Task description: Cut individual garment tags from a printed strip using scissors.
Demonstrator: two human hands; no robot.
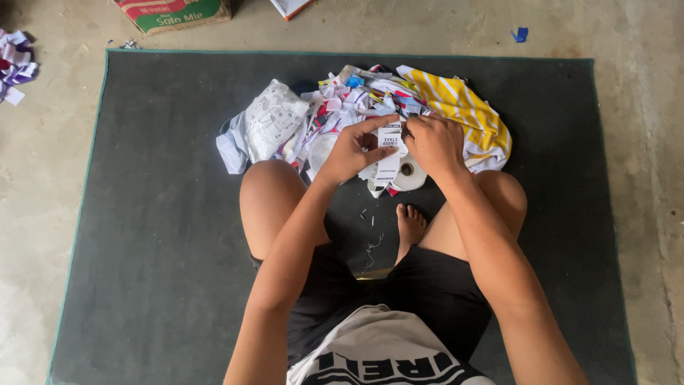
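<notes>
I sit cross-legged on a dark grey mat (164, 235). My left hand (350, 151) and my right hand (433, 142) both pinch a small white printed label strip (389, 153) held between them, just above a white tape roll (409, 171). Behind the hands lies a heap of white, red and blue fabric labels (356, 100). A yellow-and-white striped cloth (463, 107) rests at the heap's right side. A clear plastic bag of labels (271, 117) lies at the heap's left.
A cardboard box (174, 13) stands beyond the mat's far edge. Scraps of cloth (14, 64) lie on the concrete floor at far left, and a small blue scrap (521, 34) at far right. Thread bits (370, 246) dot the mat between my legs.
</notes>
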